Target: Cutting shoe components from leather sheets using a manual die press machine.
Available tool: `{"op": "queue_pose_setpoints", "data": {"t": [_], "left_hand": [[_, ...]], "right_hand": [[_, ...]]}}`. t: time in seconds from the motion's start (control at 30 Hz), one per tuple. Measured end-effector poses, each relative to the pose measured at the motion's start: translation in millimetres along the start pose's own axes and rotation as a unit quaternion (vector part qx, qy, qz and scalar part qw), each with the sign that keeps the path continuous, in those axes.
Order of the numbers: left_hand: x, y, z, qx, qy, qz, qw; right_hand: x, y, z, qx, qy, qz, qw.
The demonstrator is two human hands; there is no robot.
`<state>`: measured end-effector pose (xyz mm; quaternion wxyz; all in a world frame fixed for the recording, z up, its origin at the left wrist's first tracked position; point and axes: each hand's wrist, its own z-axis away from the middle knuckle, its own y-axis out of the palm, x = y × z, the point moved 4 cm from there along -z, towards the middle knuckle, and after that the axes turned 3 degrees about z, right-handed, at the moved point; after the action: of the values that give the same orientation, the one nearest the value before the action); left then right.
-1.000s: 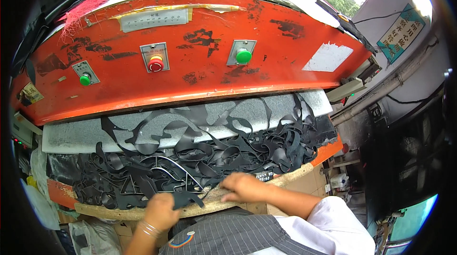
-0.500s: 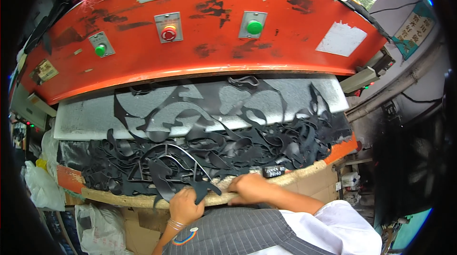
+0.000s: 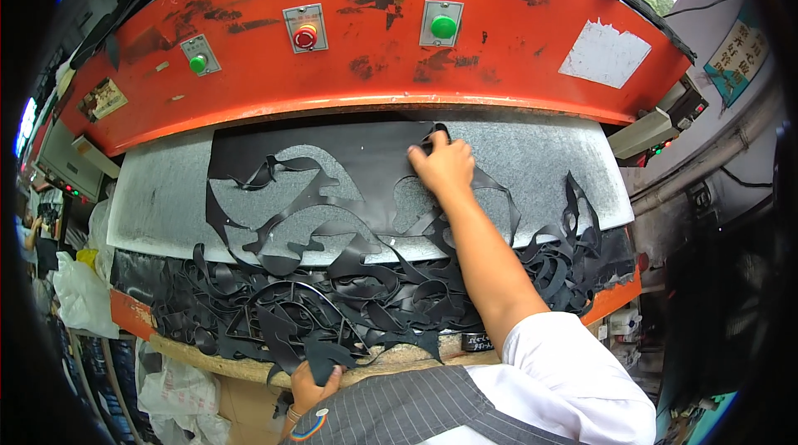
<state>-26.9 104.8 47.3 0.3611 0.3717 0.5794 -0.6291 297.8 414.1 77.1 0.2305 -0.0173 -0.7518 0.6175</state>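
Far up on the pale cutting bed, my right hand has its fingers closed round a small dark curved cutting die. The die lies at the edge of a black leather-like sheet with large shapes cut out of it. My left hand is low at the front edge, its thumb and fingers closed on cut black pieces. Just beyond it, a larger curved steel cutting die lies among black scraps; the scraps partly hide it.
An orange press head with green and red buttons spans the bed's back. Tangled black scraps heap along the front, behind a worn pale edge. A small black block sits at that edge. White bags hang left.
My right hand has left the front edge and reached forward onto the small die. My left hand stays low at the front with the black pieces. More of the bed and black sheet shows.
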Motion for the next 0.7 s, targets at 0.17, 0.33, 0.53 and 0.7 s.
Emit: {"op": "queue_pose_setpoints", "data": {"t": [0.17, 0.33, 0.53, 0.7], "left_hand": [[-31, -5, -7, -0.051, 0.012, 0.245, 0.968], [-57, 6, -14, -0.016, 0.015, 0.322, 0.947], [-99, 34, -23, 0.065, 0.067, 0.301, 0.949], [-74, 4, 4, -0.045, 0.147, 0.228, 0.961]], "right_hand": [[-106, -48, -16, 0.035, 0.046, -0.547, 0.835], [-98, -98, 117, 0.184, -0.038, -0.609, 0.771], [-29, -101, 269, 0.353, -0.207, -0.555, 0.724], [16, -92, 322, 0.331, -0.219, -0.561, 0.727]]}}
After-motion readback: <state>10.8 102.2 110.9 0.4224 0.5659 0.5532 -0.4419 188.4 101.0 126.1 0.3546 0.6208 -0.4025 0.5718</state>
